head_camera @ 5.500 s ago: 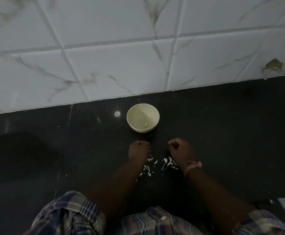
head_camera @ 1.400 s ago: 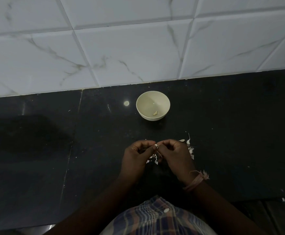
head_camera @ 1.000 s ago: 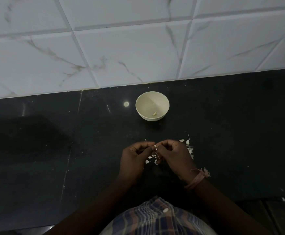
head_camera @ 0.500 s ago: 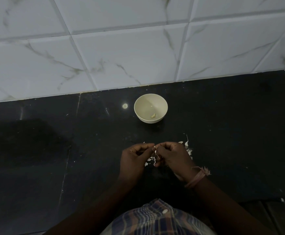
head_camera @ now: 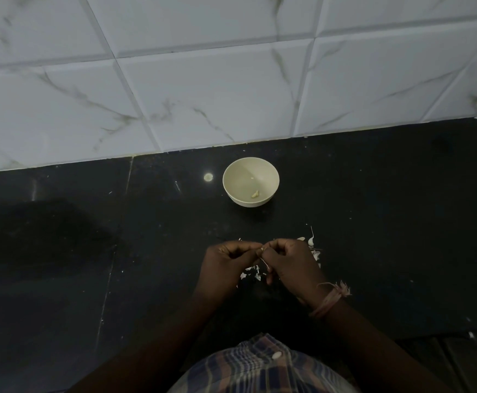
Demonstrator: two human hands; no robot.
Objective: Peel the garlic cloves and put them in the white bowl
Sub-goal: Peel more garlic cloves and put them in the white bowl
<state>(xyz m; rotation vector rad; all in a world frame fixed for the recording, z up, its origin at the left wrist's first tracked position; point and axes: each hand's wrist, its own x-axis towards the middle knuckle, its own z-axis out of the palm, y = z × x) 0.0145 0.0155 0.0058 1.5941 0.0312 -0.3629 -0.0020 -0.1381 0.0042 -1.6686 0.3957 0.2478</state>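
Currently both hands meet at frame centre: left hand [head_camera: 226,260] and right hand [head_camera: 291,262] each pinch the same garlic clove [head_camera: 261,249] between curled fingertips, a thin skin strand [head_camera: 265,263] hanging below. White bowl [head_camera: 250,181] sits above them on the black counter [head_camera: 387,222], one peeled clove [head_camera: 255,194] inside. Peel scraps [head_camera: 314,251] lie beside right hand.

Glossy black stone counter [head_camera: 61,251], glossy marbled wall tiles [head_camera: 203,95], smooth white bowl [head_camera: 233,191].
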